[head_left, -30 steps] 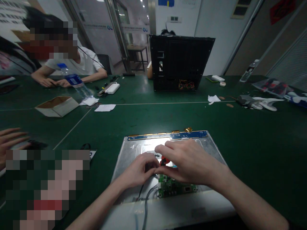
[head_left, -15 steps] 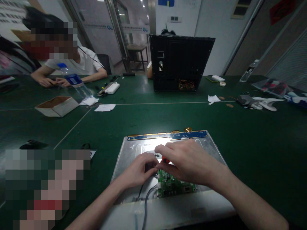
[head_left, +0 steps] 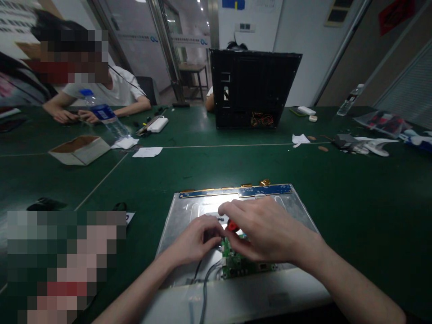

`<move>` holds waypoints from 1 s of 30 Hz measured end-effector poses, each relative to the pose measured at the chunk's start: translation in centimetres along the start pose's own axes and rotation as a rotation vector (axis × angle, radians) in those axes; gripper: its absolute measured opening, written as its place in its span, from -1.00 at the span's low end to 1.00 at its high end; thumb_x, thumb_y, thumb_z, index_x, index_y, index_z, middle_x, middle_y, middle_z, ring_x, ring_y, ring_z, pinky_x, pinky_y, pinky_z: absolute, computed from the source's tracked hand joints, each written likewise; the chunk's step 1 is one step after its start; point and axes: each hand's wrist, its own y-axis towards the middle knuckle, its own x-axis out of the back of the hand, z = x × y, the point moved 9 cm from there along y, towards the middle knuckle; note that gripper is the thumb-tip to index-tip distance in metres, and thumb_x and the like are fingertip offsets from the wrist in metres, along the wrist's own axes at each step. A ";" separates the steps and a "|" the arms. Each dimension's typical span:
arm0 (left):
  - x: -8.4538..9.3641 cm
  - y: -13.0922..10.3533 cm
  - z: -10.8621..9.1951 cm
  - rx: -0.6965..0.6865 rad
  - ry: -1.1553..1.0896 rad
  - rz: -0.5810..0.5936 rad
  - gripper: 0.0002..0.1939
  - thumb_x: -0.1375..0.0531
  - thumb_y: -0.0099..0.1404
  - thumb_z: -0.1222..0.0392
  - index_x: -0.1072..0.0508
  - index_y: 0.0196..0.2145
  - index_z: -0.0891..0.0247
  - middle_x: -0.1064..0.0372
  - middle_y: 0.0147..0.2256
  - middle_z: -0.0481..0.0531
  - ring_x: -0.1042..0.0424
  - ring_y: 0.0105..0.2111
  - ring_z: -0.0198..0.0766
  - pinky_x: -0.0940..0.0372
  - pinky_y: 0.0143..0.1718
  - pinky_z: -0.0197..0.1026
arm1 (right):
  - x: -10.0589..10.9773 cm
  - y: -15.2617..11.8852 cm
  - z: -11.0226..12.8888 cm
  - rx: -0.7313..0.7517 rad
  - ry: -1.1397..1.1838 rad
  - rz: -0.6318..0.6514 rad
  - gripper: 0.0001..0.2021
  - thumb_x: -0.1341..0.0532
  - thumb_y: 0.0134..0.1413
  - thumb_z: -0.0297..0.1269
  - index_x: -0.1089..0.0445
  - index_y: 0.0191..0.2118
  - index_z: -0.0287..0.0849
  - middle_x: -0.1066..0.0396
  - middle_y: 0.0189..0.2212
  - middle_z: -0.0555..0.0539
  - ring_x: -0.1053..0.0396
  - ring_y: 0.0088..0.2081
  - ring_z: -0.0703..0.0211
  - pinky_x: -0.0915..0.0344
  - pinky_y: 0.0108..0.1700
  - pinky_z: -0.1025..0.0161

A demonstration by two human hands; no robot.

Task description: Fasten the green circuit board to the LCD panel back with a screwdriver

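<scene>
In front of me a metal-backed display panel lies flat, with a green circuit board on its near half and a narrow blue board along its far edge. My right hand is over the green board, thumb and fingers around a screwdriver with a red handle; its lower part is hidden. My left hand rests at the board's far left corner with curled fingertips close to the screwdriver. What those fingertips pinch, if anything, is hidden. A grey cable runs from the board towards me.
Beyond the panel stands a large black casing with a person behind it. Another person in a white shirt sits at far left. A bottle, an open box and paper scraps lie on the green table.
My right thumb has shifted slightly and turned off the red handle's near side, so more of the handle's top shows. My left hand and the panel stay in place.
</scene>
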 end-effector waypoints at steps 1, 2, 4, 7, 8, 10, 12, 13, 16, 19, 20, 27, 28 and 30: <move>0.0 0.0 0.0 0.004 -0.008 0.001 -0.92 -0.16 0.19 0.31 -0.46 -0.34 0.27 -0.41 -0.38 -0.01 -0.35 -0.35 -0.18 -0.22 -0.25 -0.18 | 0.1 0.0 0.1 0.007 0.008 -0.003 -0.85 -0.08 0.13 -0.30 -0.26 -0.18 -0.20 -0.40 -0.35 -0.05 -0.21 -0.45 0.23 0.06 -0.49 0.24; 0.0 0.0 0.0 0.009 -0.011 -0.002 -0.92 -0.16 0.19 0.30 -0.46 -0.34 0.27 -0.41 -0.39 -0.01 -0.35 -0.35 -0.18 -0.23 -0.25 -0.18 | 0.1 0.0 0.1 0.010 0.014 -0.007 -0.85 -0.09 0.10 -0.31 -0.26 -0.19 -0.20 -0.40 -0.34 -0.05 -0.21 -0.44 0.23 0.05 -0.49 0.24; 0.1 0.0 -0.1 0.009 -0.013 -0.007 -0.94 -0.17 0.19 0.29 -0.45 -0.37 0.27 -0.39 -0.41 -0.03 -0.34 -0.38 -0.20 -0.23 -0.27 -0.19 | 0.2 -0.1 0.0 0.008 0.022 -0.010 -0.83 -0.10 0.12 -0.28 -0.26 -0.18 -0.20 -0.40 -0.34 -0.06 -0.22 -0.42 0.22 0.05 -0.49 0.24; 0.2 0.0 -0.3 -0.007 -0.005 -0.010 -0.95 -0.17 0.20 0.28 -0.43 -0.41 0.27 -0.38 -0.44 -0.05 -0.32 -0.41 -0.22 -0.21 -0.31 -0.21 | -0.1 0.0 -0.3 -0.019 0.004 0.002 -0.77 -0.09 0.22 -0.14 -0.27 -0.13 -0.20 -0.42 -0.37 -0.05 -0.24 -0.43 0.20 0.06 -0.48 0.23; 0.2 0.0 -0.4 -0.009 0.001 -0.013 -0.94 -0.16 0.19 0.29 -0.42 -0.42 0.27 -0.38 -0.45 -0.05 -0.32 -0.41 -0.22 -0.21 -0.32 -0.21 | -0.2 0.0 -0.4 -0.028 -0.007 0.007 -0.76 -0.08 0.24 -0.13 -0.27 -0.13 -0.19 -0.42 -0.38 -0.05 -0.25 -0.43 0.21 0.07 -0.48 0.23; 0.2 0.0 -0.3 -0.007 0.008 -0.016 -0.95 -0.16 0.19 0.30 -0.43 -0.40 0.26 -0.39 -0.42 -0.03 -0.34 -0.38 -0.20 -0.21 -0.30 -0.20 | -0.2 0.0 -0.5 -0.029 -0.021 0.001 -0.81 -0.05 0.26 -0.20 -0.26 -0.13 -0.19 -0.42 -0.38 -0.04 -0.23 -0.45 0.22 0.08 -0.48 0.24; 0.1 0.0 -0.1 -0.003 0.001 -0.009 -0.93 -0.17 0.19 0.31 -0.45 -0.36 0.26 -0.41 -0.38 -0.01 -0.35 -0.34 -0.18 -0.22 -0.26 -0.19 | 0.0 0.0 -0.3 -0.007 -0.009 -0.012 -0.85 -0.06 0.20 -0.28 -0.26 -0.16 -0.20 -0.41 -0.36 -0.05 -0.21 -0.45 0.23 0.08 -0.48 0.24; 0.0 0.0 0.0 0.001 -0.005 -0.005 -0.92 -0.16 0.19 0.31 -0.46 -0.34 0.26 -0.42 -0.37 -0.01 -0.35 -0.33 -0.18 -0.23 -0.26 -0.19 | 0.1 0.0 -0.1 0.004 0.001 -0.018 -0.86 -0.07 0.16 -0.30 -0.25 -0.17 -0.20 -0.40 -0.35 -0.05 -0.21 -0.44 0.23 0.07 -0.48 0.24; 0.0 0.0 0.1 0.008 -0.014 -0.004 -0.94 -0.16 0.20 0.30 -0.45 -0.36 0.27 -0.40 -0.41 -0.03 -0.34 -0.39 -0.21 -0.22 -0.31 -0.21 | 0.2 -0.1 -0.1 0.002 0.010 -0.015 -0.82 -0.11 0.15 -0.24 -0.26 -0.16 -0.19 -0.40 -0.35 -0.05 -0.22 -0.43 0.21 0.07 -0.48 0.24; 0.0 0.0 0.0 -0.004 -0.005 -0.001 -0.94 -0.16 0.21 0.28 -0.43 -0.40 0.27 -0.39 -0.44 -0.04 -0.33 -0.41 -0.22 -0.20 -0.34 -0.22 | 0.0 -0.1 -0.4 -0.029 -0.013 0.001 -0.77 -0.10 0.23 -0.15 -0.27 -0.12 -0.18 -0.42 -0.37 -0.05 -0.24 -0.43 0.20 0.07 -0.47 0.23; 0.0 0.0 -0.1 -0.005 -0.001 0.002 -0.94 -0.16 0.21 0.29 -0.43 -0.39 0.27 -0.39 -0.43 -0.04 -0.33 -0.40 -0.21 -0.21 -0.32 -0.21 | -0.1 -0.1 -0.5 -0.031 -0.018 0.002 -0.79 -0.08 0.24 -0.16 -0.27 -0.12 -0.18 -0.42 -0.38 -0.05 -0.24 -0.42 0.20 0.07 -0.47 0.23; 0.0 0.0 -0.1 0.024 -0.035 0.004 -0.91 -0.16 0.19 0.31 -0.47 -0.35 0.27 -0.44 -0.36 0.01 -0.35 -0.34 -0.17 -0.24 -0.26 -0.18 | 0.2 -0.1 0.2 0.025 0.028 -0.013 -0.84 -0.08 0.12 -0.31 -0.25 -0.17 -0.21 -0.40 -0.32 -0.08 -0.21 -0.42 0.21 0.07 -0.48 0.24; 0.1 0.0 -0.1 0.021 -0.035 0.002 -0.92 -0.16 0.19 0.31 -0.47 -0.36 0.27 -0.43 -0.38 0.00 -0.35 -0.36 -0.19 -0.24 -0.27 -0.19 | 0.3 -0.1 0.1 0.020 0.030 -0.013 -0.84 -0.07 0.15 -0.29 -0.25 -0.17 -0.21 -0.40 -0.33 -0.08 -0.21 -0.42 0.21 0.07 -0.47 0.24; 0.1 0.1 -0.3 0.009 -0.038 -0.001 -0.93 -0.16 0.19 0.29 -0.46 -0.38 0.27 -0.41 -0.41 -0.02 -0.34 -0.39 -0.20 -0.23 -0.30 -0.21 | 0.2 -0.1 -0.1 0.005 0.032 -0.004 -0.81 -0.08 0.20 -0.20 -0.26 -0.16 -0.20 -0.40 -0.34 -0.08 -0.23 -0.41 0.20 0.06 -0.46 0.25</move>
